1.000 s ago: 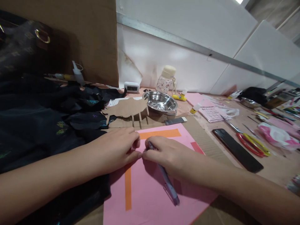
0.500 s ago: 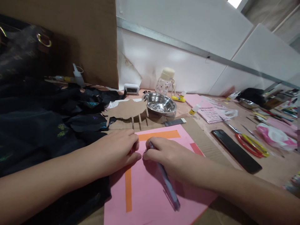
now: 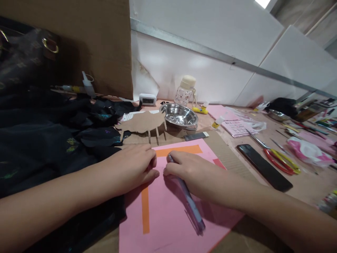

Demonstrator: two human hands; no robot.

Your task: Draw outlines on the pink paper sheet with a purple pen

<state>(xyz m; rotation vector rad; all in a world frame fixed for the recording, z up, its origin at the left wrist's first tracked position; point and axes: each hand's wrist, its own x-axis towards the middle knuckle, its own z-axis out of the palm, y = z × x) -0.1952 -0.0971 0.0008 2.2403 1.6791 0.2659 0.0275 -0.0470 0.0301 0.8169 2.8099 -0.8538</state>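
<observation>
A pink sheet [image 3: 163, 214] with orange strips [image 3: 145, 211] on it lies before me. My left hand [image 3: 139, 163] rests over its upper left edge with curled fingers, the thumb stretched along the sheet. Whatever those fingers may grip is hidden. Beside it, a small gap away, my right hand [image 3: 184, 167] is closed around a translucent purple pen [image 3: 191, 202]. The pen slants down towards me, its clip end lowest. Beyond my left hand stands a cardboard cutout [image 3: 143, 122] with thin legs.
Behind the sheet are a metal bowl [image 3: 179, 116], a bottle [image 3: 184, 92] and a small digital display [image 3: 147, 99]. On the right lie a black phone [image 3: 264, 168] and red-and-yellow-handled pliers or scissors [image 3: 281, 162]. Dark fabric [image 3: 42, 140] covers the left side.
My right hand has shifted slightly right with the pen, widening the gap between the hands. My left hand has stayed nearly still.
</observation>
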